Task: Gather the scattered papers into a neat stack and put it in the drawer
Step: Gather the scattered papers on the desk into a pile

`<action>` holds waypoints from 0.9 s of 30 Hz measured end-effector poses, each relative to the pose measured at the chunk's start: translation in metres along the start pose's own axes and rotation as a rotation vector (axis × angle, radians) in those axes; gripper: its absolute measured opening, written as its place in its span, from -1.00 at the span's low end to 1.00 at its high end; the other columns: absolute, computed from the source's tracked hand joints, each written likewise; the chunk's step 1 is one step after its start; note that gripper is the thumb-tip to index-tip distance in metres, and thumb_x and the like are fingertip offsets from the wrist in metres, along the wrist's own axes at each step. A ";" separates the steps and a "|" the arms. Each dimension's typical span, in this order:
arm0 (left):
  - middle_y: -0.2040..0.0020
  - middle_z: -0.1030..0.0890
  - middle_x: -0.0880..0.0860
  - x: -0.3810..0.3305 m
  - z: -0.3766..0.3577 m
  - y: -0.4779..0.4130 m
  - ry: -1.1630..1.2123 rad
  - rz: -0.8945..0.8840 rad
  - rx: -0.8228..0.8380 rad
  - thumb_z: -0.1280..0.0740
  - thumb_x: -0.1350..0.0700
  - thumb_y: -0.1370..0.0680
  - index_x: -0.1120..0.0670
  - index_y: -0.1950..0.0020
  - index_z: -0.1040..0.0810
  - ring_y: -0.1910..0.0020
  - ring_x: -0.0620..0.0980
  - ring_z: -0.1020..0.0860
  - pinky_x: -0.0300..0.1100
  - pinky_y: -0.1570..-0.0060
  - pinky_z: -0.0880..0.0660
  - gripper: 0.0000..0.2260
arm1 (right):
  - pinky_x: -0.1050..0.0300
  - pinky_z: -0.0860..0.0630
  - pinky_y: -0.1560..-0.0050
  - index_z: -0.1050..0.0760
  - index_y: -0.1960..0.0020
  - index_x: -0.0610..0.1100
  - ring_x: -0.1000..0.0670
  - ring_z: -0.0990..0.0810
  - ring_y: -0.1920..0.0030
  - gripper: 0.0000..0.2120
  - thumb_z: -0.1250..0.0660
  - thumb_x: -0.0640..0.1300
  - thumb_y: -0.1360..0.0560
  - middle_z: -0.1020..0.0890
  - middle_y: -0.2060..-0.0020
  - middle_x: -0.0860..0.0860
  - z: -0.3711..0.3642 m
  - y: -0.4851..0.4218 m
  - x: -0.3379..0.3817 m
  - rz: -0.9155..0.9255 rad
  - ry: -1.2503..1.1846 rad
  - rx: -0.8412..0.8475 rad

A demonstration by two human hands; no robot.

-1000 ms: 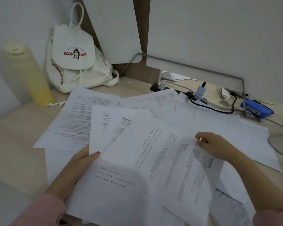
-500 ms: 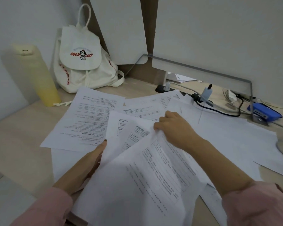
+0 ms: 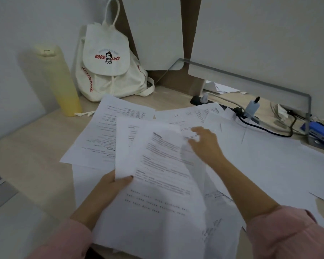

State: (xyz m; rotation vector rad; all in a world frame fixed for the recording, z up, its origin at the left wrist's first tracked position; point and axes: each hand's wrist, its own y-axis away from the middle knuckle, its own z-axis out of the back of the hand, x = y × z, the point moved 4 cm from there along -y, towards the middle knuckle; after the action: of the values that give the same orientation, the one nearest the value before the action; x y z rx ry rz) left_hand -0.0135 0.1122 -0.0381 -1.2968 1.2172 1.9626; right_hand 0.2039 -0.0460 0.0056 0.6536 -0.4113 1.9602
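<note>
A loose bunch of printed papers (image 3: 157,193) is held at its left edge by my left hand (image 3: 109,186), thumb on top, low in the middle of the view. My right hand (image 3: 206,143) hovers with its fingers spread over the far edge of that bunch and over a printed sheet (image 3: 185,116) lying on the desk; it grips nothing that I can see. More sheets lie scattered: one printed page (image 3: 105,133) to the left and blank ones (image 3: 278,161) to the right. No drawer is in view.
A white drawstring backpack (image 3: 109,71) leans in the back corner beside a yellow bottle (image 3: 60,85). Cables and a plug (image 3: 252,109) run along the back under a grey shelf bracket (image 3: 250,79). A blue stapler (image 3: 318,131) sits at the right edge. The wooden desk (image 3: 26,156) shows at left.
My right hand came from the right edge of the held papers, across to the middle, and has let go with its fingers now spread. The view shifted slightly to the left.
</note>
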 end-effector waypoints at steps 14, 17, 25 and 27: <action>-0.09 -0.58 0.08 0.017 0.015 -0.001 0.130 0.031 -0.204 -0.21 0.14 -0.58 0.06 -0.26 -0.49 -0.10 0.13 -0.54 0.10 -0.22 -0.43 -0.74 | 0.01 -0.41 -0.03 -0.24 -0.32 -0.32 -0.23 -0.44 -0.18 -0.47 -0.35 -0.16 -0.47 -0.41 -0.25 -0.25 0.017 0.011 -0.063 -0.474 -0.043 0.047; -0.18 -0.57 0.10 0.018 0.015 0.001 0.110 0.033 -0.199 -0.21 0.14 -0.58 0.08 -0.31 -0.46 -0.16 0.14 -0.53 0.11 -0.26 -0.40 -0.70 | 0.06 -0.41 0.12 -0.40 -0.18 -0.29 -0.11 -0.45 0.14 -0.76 -0.20 -0.23 -0.54 -0.55 -0.09 -0.25 0.029 0.015 -0.053 -0.295 -0.035 -0.070; -0.23 -0.57 0.09 0.016 0.003 0.005 0.091 0.030 -0.149 -0.22 0.12 -0.58 0.07 -0.33 -0.45 -0.18 0.13 -0.53 0.14 -0.28 -0.39 -0.68 | 0.02 -0.44 0.16 -0.48 -0.07 -0.13 -0.07 -0.50 0.21 -0.80 -0.17 -0.14 -0.50 -0.55 0.14 -0.09 0.143 0.038 -0.043 -0.076 -0.302 -0.621; -0.18 -0.59 0.07 0.014 -0.003 0.005 0.115 0.031 -0.133 -0.22 0.13 -0.58 0.05 -0.31 -0.46 -0.15 0.13 -0.55 0.15 -0.26 -0.41 -0.70 | 0.09 -0.41 0.14 -0.48 -0.04 -0.08 0.02 -0.50 0.28 -0.82 -0.19 -0.15 -0.48 -0.57 0.15 -0.07 0.157 0.046 -0.053 -0.131 -0.463 -0.641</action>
State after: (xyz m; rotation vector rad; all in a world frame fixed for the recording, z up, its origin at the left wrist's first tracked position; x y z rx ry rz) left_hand -0.0221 0.1061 -0.0487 -1.4831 1.1830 2.0454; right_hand 0.2245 -0.1893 0.0986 0.6787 -1.1889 1.4171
